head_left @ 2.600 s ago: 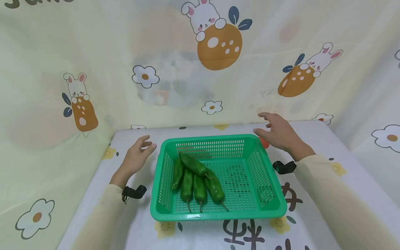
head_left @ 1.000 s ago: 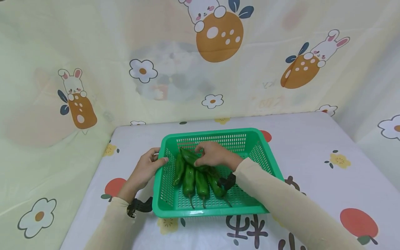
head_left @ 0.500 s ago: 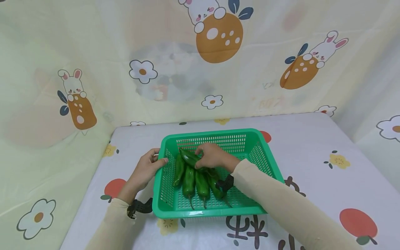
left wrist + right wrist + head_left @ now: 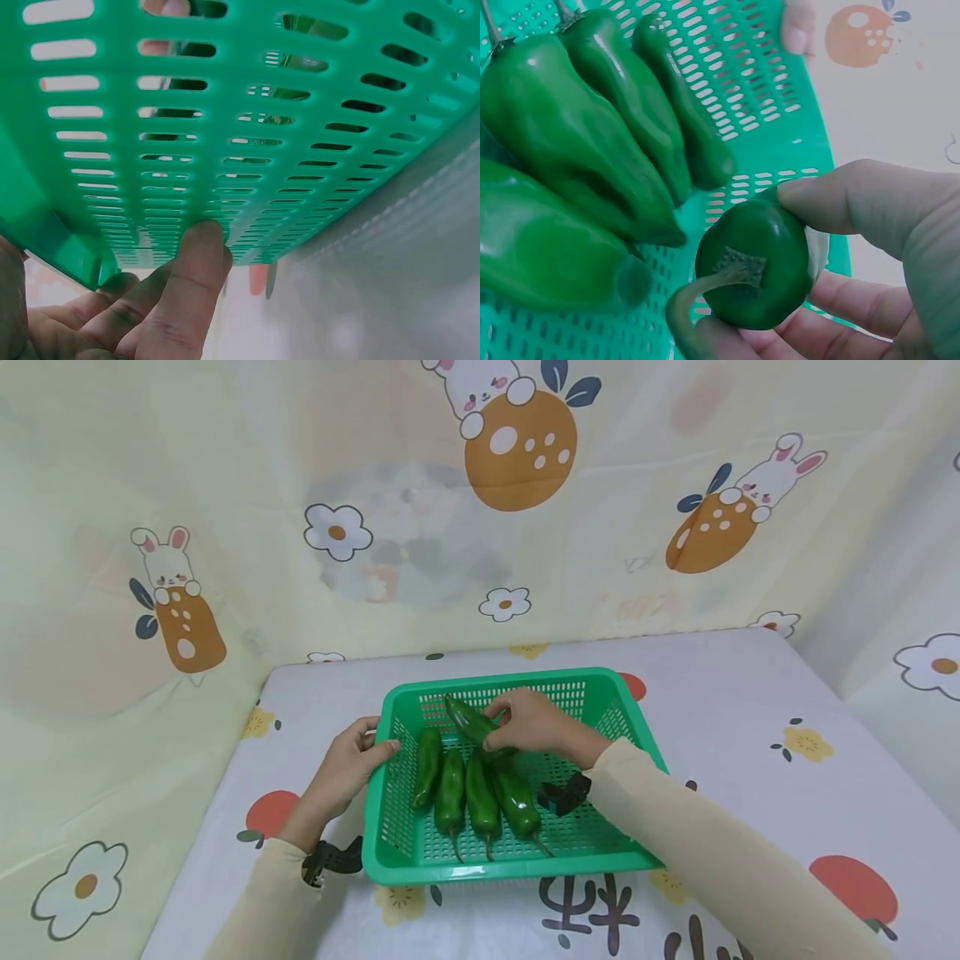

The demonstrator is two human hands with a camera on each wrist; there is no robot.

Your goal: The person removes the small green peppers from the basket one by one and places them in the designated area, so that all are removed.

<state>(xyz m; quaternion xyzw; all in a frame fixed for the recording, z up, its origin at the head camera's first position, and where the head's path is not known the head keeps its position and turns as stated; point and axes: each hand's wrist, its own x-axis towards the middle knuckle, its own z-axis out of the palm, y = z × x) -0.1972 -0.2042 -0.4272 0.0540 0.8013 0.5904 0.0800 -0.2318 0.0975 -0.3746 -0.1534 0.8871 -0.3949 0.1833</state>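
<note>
A green plastic basket [image 4: 517, 870] with slotted walls stands on the table. My left hand [image 4: 347, 768] grips its left rim, the thumb over the rim and the other fingers against the outside wall, as the left wrist view shows. Inside, my right hand [image 4: 534, 722] holds a green pepper [image 4: 467, 717] between thumb and fingers. Its curled stem faces the camera in the right wrist view, while its tip points to the back left in the head view. Several more green peppers [image 4: 450, 797] lie side by side in the basket's left half, stems toward the front.
A white cloth [image 4: 720, 693] printed with fruit, flowers and dark characters covers the table. Behind it hangs a pale curtain [image 4: 247, 468] with rabbit prints, which also runs along the left side. Black wrist cameras [image 4: 566, 795] sit on both wrists.
Both hands came from outside the basket; the left took its rim, the right reached in and took the top pepper. In the last half second that pepper moved up and right, off the others.
</note>
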